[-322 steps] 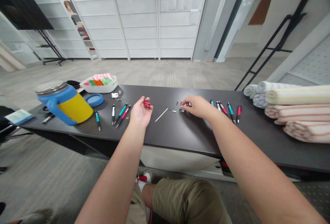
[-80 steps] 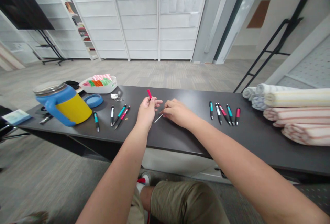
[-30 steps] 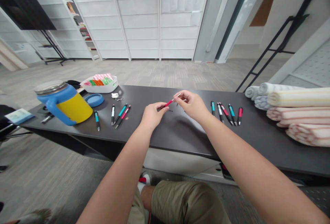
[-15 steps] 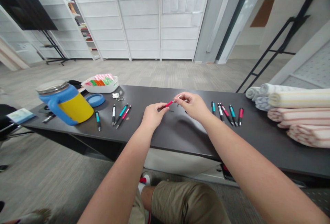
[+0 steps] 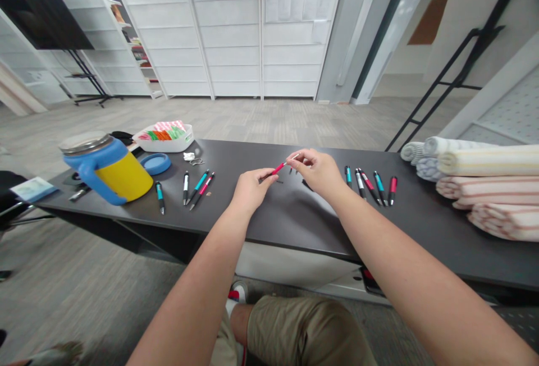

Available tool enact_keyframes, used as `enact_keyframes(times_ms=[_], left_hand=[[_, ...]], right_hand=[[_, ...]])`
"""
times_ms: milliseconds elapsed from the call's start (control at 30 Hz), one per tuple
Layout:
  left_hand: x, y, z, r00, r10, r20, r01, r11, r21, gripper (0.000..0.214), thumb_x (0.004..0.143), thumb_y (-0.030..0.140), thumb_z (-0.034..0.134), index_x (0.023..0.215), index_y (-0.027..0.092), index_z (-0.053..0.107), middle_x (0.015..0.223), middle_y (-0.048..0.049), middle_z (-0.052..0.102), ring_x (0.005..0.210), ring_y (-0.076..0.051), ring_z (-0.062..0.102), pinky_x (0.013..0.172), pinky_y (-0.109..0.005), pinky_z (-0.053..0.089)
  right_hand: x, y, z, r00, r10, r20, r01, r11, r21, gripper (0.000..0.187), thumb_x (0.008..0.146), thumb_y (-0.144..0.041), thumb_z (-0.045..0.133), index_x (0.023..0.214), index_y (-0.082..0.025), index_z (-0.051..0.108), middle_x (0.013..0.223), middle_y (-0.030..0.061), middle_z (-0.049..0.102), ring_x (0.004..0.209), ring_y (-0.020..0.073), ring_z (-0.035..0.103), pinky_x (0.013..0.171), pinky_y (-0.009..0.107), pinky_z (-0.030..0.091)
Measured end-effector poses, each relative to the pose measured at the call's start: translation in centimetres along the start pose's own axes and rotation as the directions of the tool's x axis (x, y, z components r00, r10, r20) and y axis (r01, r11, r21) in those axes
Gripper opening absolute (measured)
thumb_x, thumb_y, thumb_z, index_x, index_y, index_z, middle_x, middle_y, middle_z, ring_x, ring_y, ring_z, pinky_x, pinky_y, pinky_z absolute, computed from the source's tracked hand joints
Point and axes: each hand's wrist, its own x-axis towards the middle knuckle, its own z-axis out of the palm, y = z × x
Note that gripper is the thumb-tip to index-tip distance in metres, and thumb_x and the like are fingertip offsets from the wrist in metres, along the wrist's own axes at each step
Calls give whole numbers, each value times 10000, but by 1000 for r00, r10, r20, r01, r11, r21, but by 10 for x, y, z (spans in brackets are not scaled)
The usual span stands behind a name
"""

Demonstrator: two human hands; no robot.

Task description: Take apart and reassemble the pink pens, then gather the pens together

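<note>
1. Head view: left hand (image 5: 250, 188) clamps a slim red pen barrel (image 5: 278, 168) above the dark worktop (image 5: 278, 217), mid-length; right hand (image 5: 318, 172) pinches a thin white rod (image 5: 295, 156) at its end.
2. White plastic basket (image 5: 170, 146), far edge, towards the left corner, holds colourful packets (image 5: 166, 131).

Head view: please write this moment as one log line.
left hand: holds red pen barrel; right hand: pinches thin white rod at barrel's end; pens: lie on dark table
</note>
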Motion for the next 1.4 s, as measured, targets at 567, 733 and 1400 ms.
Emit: enact_keyframes(times_ms=[567, 733, 1400], left_hand=[[-1, 1, 2, 996, 83, 26, -84, 996, 41, 172, 1028, 302, 547, 1115, 271, 692, 1121, -23, 779, 1050, -206, 714, 922, -323, 522], [0, 4, 1, 994, 111, 16, -112, 986, 124, 235, 1053, 291, 485, 1149, 267, 698, 1146, -27, 770, 1053, -212, 687, 958, -334, 497], [-1, 7, -2, 992, 112, 49, -118, 982, 150, 271, 1058, 278, 464, 1167, 262, 712, 1149, -23, 769, 1069, -217, 661, 989, -345, 480]], right_hand=[[4, 7, -2, 998, -39, 46, 40, 999, -36, 208, 961, -427, 679, 975, -265, 807, 942, 48, 795, 889, 226, 690, 794, 363, 519], [4, 6, -5, 986, -153, 62, 158, 983, -91, 170, 953, -414, 707, 969, -285, 815, 979, 39, 804, 993, 243, 680, 888, 392, 504], [1, 4, -1, 996, -38, 84, 34, 998, 45, 249, 931, -477, 714, 934, -251, 817, 941, 50, 783, 795, 191, 681, 740, 336, 502]])
